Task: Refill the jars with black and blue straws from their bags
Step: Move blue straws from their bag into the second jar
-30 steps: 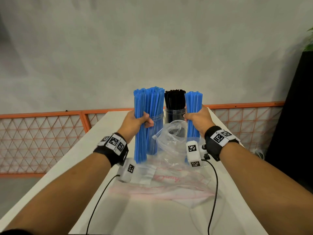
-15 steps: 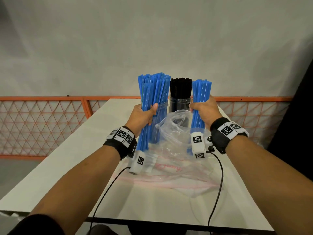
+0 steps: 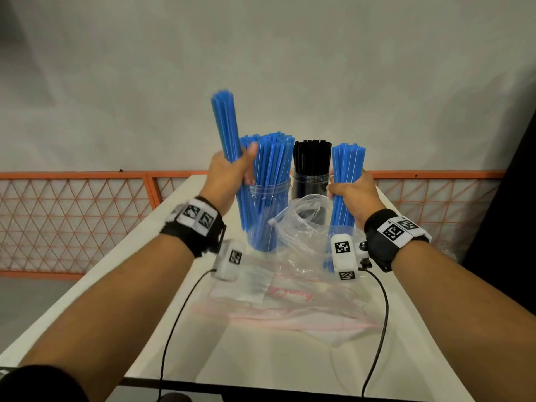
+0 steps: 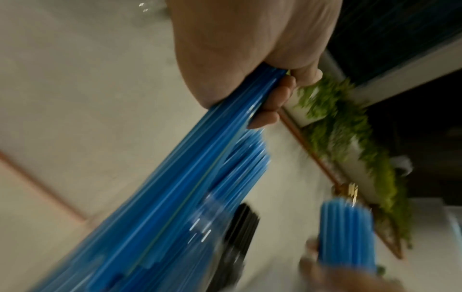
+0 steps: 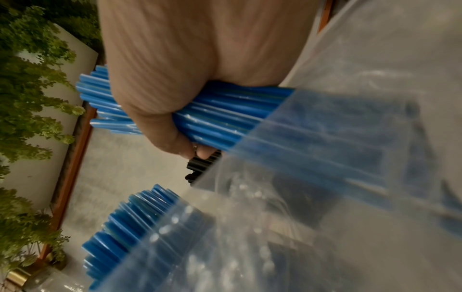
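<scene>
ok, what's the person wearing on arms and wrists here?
Forearms bare. Each wrist carries a black band with white black-patterned marker tags: left wrist band, right wrist band. A white tagged camera block hangs under each: left, right, each trailing a black cable.

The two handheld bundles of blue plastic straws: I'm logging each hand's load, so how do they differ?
The left hand grips its bundle of blue straws raised above the clear plastic jar of blue straws, tilted left. The right hand grips its bundle of blue straws lower, near upright, its bottom inside the clear plastic bag. Both are blue, similar in length.
</scene>
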### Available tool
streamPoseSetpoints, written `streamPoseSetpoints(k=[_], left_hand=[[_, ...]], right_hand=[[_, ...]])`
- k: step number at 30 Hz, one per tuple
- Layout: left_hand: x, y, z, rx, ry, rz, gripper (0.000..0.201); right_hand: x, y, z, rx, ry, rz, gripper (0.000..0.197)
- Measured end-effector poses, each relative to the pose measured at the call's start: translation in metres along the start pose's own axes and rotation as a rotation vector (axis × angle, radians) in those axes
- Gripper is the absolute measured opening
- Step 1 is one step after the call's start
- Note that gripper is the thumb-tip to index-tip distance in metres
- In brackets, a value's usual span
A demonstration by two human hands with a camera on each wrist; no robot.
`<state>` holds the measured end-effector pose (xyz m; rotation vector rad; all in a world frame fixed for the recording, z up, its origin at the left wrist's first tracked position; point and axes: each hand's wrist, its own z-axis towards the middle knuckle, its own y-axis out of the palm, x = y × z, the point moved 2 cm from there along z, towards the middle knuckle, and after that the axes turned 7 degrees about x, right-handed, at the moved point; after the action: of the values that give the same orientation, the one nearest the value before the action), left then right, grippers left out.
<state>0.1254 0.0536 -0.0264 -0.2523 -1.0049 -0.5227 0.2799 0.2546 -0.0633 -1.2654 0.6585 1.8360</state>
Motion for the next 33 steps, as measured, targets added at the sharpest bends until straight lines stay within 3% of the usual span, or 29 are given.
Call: streamPoseSetpoints(k=[4,7,15,28,33], left_hand=[[0.065,0.004,0.038,0.088,0.156,-0.187,0.034],[0.079,0.014,0.048,0.095,0.198,-0.232,0.033],[0.049,0.027,0.038,0.066,0.152,-0.173,0.025],[0.015,0.033,0.045,0.075,0.04,-0.127,0.028],[-0.002,0.044,0.038,0.042,-0.014,-0.002,0.035]], right_hand=[[0.001,0.001,0.001,-0.009,0.002,0.019,0.029],[0.003,0.001,0.002,-0.008,0.014,0.024,0.029],[0.004,0.0,0.004,-0.012,0.039,0.043,0.031],[0.003,0.0,0.003,-0.01,0.039,0.03,0.03],[0.001,0.0,0.002,-0.019,0.037,0.035,0.031]])
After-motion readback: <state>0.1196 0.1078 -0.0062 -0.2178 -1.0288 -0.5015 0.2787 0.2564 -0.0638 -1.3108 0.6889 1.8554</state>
